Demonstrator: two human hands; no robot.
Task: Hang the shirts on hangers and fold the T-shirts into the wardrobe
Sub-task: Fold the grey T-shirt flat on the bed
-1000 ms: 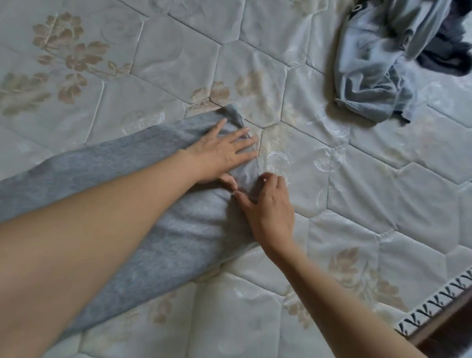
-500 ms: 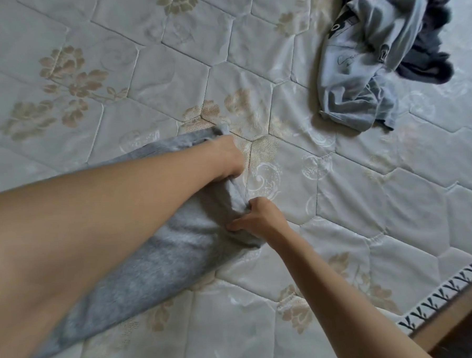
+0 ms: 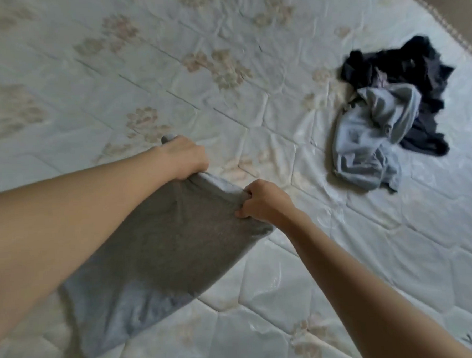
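We see a quilted mattress, glossy with pale hexagon stitching and faded flowers; on its near part lies the soft grey T-shirt, folded into a long band, its far end lifted. The left hand and right hand each grip that end, fingers curled into the cloth. Farther right on the mattress a crumpled light blue garment overlaps a dark garment, their shapes hard to make out.

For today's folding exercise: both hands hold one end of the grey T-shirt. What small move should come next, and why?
Probably carry the lifted end toward its far end to halve it: the left hand and right hand grip the grey T-shirt, whose other end lies on the mattress.
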